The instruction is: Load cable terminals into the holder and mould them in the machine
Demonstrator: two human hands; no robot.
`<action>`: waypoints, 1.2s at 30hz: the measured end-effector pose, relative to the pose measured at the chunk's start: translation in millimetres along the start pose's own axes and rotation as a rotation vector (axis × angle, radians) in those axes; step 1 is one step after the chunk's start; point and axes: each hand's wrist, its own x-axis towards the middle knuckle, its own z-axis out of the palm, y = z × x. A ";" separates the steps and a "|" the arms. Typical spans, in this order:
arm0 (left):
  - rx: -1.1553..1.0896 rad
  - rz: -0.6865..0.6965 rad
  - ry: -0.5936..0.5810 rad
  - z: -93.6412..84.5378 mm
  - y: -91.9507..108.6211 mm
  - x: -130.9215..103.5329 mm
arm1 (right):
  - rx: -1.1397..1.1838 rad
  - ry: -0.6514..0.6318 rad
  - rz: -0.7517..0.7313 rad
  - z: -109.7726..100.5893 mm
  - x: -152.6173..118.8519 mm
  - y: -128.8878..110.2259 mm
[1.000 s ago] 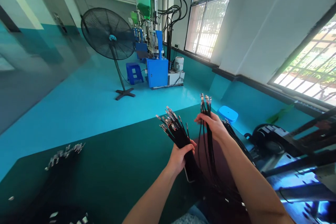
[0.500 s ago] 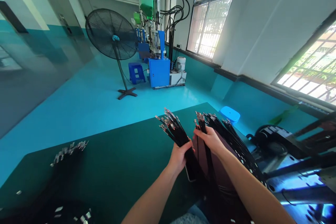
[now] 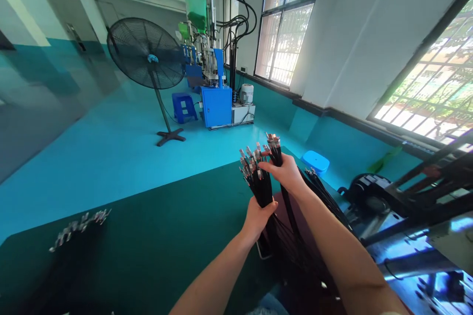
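Note:
My left hand (image 3: 258, 216) is closed around a thick bundle of black cables (image 3: 261, 187), whose silvery connector ends fan out above the fist. Beside it, my right hand (image 3: 286, 174) grips a thinner bundle of black cables (image 3: 276, 156) just below its metal tips. The right fingertips reach across to the tips of the left bundle; whether they pinch one of its cables I cannot tell. Both bundles trail down toward my lap. Behind my right wrist lie more black cables (image 3: 323, 192) on the table. Under the left bundle shows the edge of a phone-like flat object (image 3: 264, 251).
The dark green table (image 3: 166, 226) carries another pile of cables (image 3: 79, 229) at the left. A blue stool (image 3: 316, 161) stands past the right corner, with dark machinery (image 3: 384, 197) close to my right. Beyond are a floor fan (image 3: 151, 56) and a blue machine (image 3: 217, 106).
My right hand has come up and left with its bundle, now against the tips of the left bundle. The left bundle stands more upright. The view has turned slightly right.

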 end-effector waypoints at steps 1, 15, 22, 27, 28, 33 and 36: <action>0.017 0.004 -0.003 0.8 0.9 0.4 | -0.011 -0.008 -0.009 2.8 3.5 0.3; -0.553 -0.254 0.037 -7.8 5.1 5.3 | 0.238 0.009 0.132 -10.4 14.4 23.0; -0.608 -0.302 0.198 -8.0 -3.3 20.5 | 0.470 0.128 0.167 -20.8 -0.8 36.6; -0.610 -0.260 0.258 -18.2 -13.9 23.3 | 0.287 -0.162 0.350 -64.5 -20.9 36.7; -0.601 -0.257 0.241 -19.3 -13.7 21.9 | 0.195 -0.283 0.399 -72.6 -24.4 37.0; -0.501 -0.258 -0.008 -9.8 -1.2 9.5 | 0.102 -0.278 0.370 -63.3 -28.9 46.0; -0.448 -0.207 -0.062 -2.1 5.0 3.1 | 0.209 -0.235 0.308 -33.4 -23.5 51.8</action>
